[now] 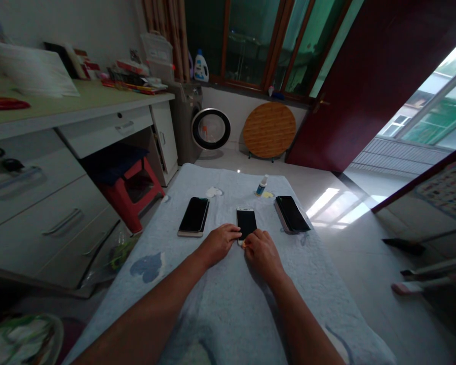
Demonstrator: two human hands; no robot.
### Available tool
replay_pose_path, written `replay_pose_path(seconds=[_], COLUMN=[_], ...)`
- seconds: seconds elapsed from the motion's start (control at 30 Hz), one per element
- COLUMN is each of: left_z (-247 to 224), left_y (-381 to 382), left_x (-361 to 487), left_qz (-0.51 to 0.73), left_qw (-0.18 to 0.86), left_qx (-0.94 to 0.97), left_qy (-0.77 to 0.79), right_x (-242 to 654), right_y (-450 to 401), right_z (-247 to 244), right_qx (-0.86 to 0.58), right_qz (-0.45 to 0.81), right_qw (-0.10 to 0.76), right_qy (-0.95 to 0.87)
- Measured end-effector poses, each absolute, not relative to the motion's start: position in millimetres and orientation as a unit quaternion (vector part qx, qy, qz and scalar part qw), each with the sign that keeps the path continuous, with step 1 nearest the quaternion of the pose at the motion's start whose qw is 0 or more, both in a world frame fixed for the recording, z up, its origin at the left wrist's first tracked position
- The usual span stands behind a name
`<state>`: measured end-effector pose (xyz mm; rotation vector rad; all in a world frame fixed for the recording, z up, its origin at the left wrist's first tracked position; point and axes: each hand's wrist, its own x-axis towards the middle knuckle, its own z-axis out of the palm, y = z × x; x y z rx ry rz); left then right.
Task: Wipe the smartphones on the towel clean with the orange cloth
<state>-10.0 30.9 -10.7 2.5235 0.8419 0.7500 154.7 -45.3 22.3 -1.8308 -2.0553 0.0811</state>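
A white smartphone (247, 221) with a dark screen lies face up on the cloth-covered table. My left hand (221, 242) steadies it by the left edge, fingers pressed together against its side. At the phone's lower end, the fingers of my right hand (264, 253) are curled in a pinch. A small orange-tan bit shows by those fingertips, too little to name. To the left lie dark-screened phones (194, 215), seemingly stacked. More phones (292, 215) lie stacked on the right. A small spray bottle (262, 186) stands behind the white phone.
A pale blue patterned cloth (220, 309) covers the table. On the left are a desk with drawers (106, 126) and a red stool (137, 187). Beyond are a washing machine with its round door (211, 129) ajar, a round wooden tabletop (269, 130) and a dark red door (349, 86).
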Motion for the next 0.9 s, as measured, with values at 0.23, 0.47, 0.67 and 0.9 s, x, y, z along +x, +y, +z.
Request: replay_pose_path(seconds=[0.23,0.47,0.67,0.9], left_z=[-13.5,-11.1,-3.3,-7.6], left_y=[32.3,30.8,28.5,30.1], left_x=[-9.8,-7.3,-6.9,-8.9], left_qz=[0.273,0.259,0.256,0.266], left_qw=[0.195,0.191,0.212,0.209], left_qx=[0.893,0.893,0.89,0.891], left_qy=[0.298,0.314,0.313,0.302], right_x=[174.5,154.1,137.1,160.1], right_y=[-49.1,-41.5,-37.2,-41.7], right_z=[20.8,17.7,19.0,20.9], right_qx=[-0.669,-0.632,-0.613,-0.628], right_qz=[0.035,0.039,0.04,0.077], right_qw=[0.192,0.197,0.193,0.22], right_qy=[-0.717,-0.749,-0.765,-0.743])
